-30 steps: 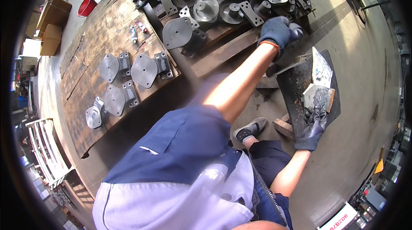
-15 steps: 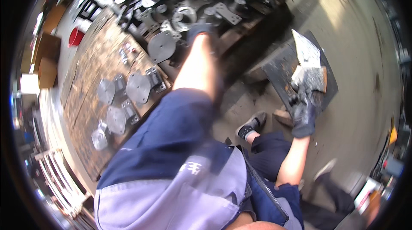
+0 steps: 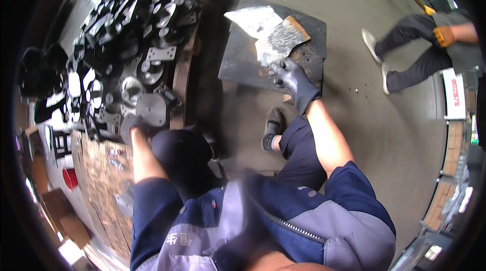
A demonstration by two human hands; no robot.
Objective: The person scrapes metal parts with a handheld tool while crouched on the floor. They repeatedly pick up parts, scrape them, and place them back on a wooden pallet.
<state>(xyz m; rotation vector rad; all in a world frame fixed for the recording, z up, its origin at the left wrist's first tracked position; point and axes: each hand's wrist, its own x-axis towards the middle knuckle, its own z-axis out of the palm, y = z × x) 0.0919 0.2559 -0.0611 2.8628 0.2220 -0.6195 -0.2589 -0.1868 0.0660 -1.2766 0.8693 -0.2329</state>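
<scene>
My right hand (image 3: 295, 82), in a black glove, has its fingers curled at the near corner of a mottled grey sheet (image 3: 283, 40) with a rusty-brown edge. A whiter crumpled sheet (image 3: 253, 19) lies against it, and both rest on a dark flat plate (image 3: 238, 63) with a few small holes. At the left, my left hand (image 3: 140, 125) reaches to the near edge of a heap of metal parts. Its dark-gloved fingers are mostly hidden, right beside a rounded grey metal plate (image 3: 152, 109). What it grips, if anything, does not show.
The heap of brackets and flanges (image 3: 126, 33) sits on a wooden-edged stand (image 3: 182, 78). A worn wooden tabletop (image 3: 104, 195) with small fittings lies near left, a red container (image 3: 70, 179) beyond it. At right a co-worker with an orange glove (image 3: 444, 36) sits, legs stretched out.
My view has swung right, so the heap appears further left and the dark plate nearer the middle. My right hand stays at the grey sheet; my left hand stays by the metal parts.
</scene>
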